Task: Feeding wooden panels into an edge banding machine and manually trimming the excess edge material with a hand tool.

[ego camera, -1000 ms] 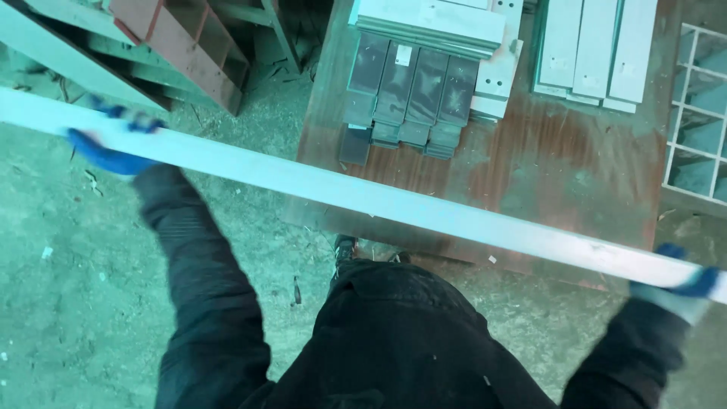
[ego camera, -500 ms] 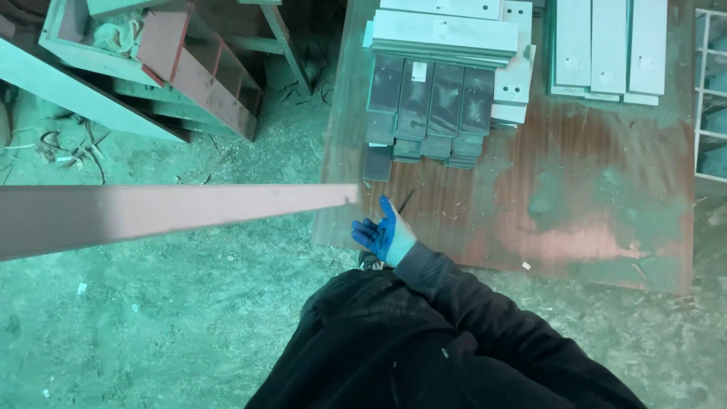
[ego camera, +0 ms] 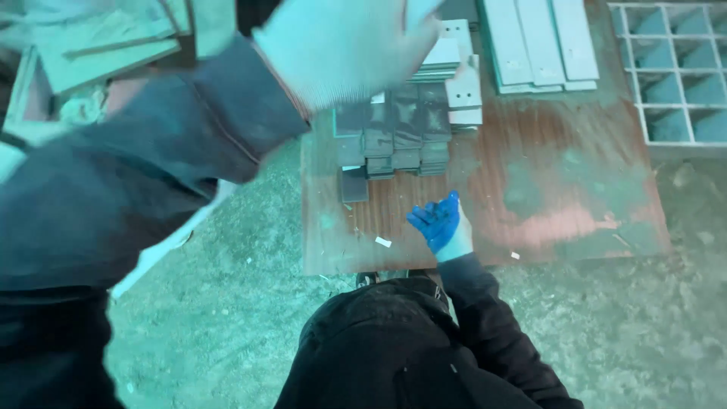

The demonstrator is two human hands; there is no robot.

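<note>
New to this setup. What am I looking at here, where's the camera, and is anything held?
There is no machine: one camera on a person's head looks down at their own gloved hands. The left hand is blurred, close to the lens, in a white knit glove; its grip is unclear. The right hand, with a blue palm, is open and empty over a brown board. On the board lie stacked dark metal plates and pale flat strips. A grating lies to the right.

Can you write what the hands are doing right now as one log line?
left hand: up near camera, blurred, grip unclear | right hand: open, empty, over brown board | nearby: dark metal pieces
</note>
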